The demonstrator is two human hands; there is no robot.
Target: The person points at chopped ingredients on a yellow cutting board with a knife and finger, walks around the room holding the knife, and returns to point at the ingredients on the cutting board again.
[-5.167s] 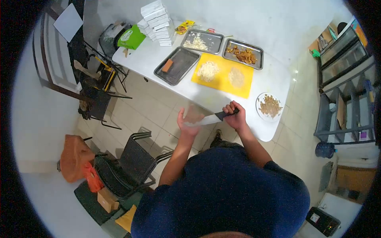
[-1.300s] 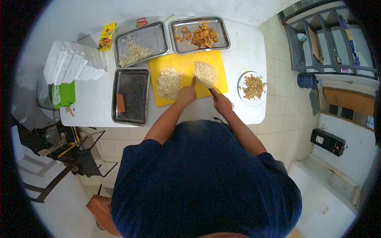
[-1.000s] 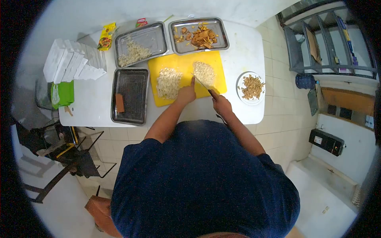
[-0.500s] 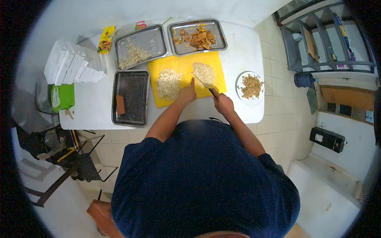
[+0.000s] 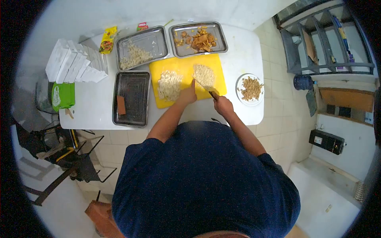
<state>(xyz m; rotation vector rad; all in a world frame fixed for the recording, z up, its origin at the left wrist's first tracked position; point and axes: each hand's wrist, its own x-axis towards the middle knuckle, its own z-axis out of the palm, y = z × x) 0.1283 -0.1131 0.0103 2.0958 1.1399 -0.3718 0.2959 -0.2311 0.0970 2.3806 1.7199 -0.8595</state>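
Observation:
My right hand [image 5: 224, 106] is closed around the dark handle of a knife [image 5: 205, 87]. The blade slants up and left across the yellow cutting board [image 5: 186, 104], along the lower edge of a pale, finely chopped pile [image 5: 204, 75]. My left hand [image 5: 187, 96] has its index finger stretched out toward the knife tip, at or very near it; its other fingers are hard to make out. Just left of that hand lies a second pile of whitish chopped food [image 5: 170, 85] on the board.
Behind the board stand a metal tray with pale bits [image 5: 155, 35] and a tray of browned pieces [image 5: 186, 50]. A dark tray [image 5: 131, 97] with a reddish-brown block [image 5: 121, 105] sits left. On the right is a plate of brown strips [image 5: 251, 89]. White boxes [image 5: 67, 63] stand far left.
The view has shifted slightly. The knife and both hands stay almost where they were, with the blade lying a little closer along the right pile's lower edge.

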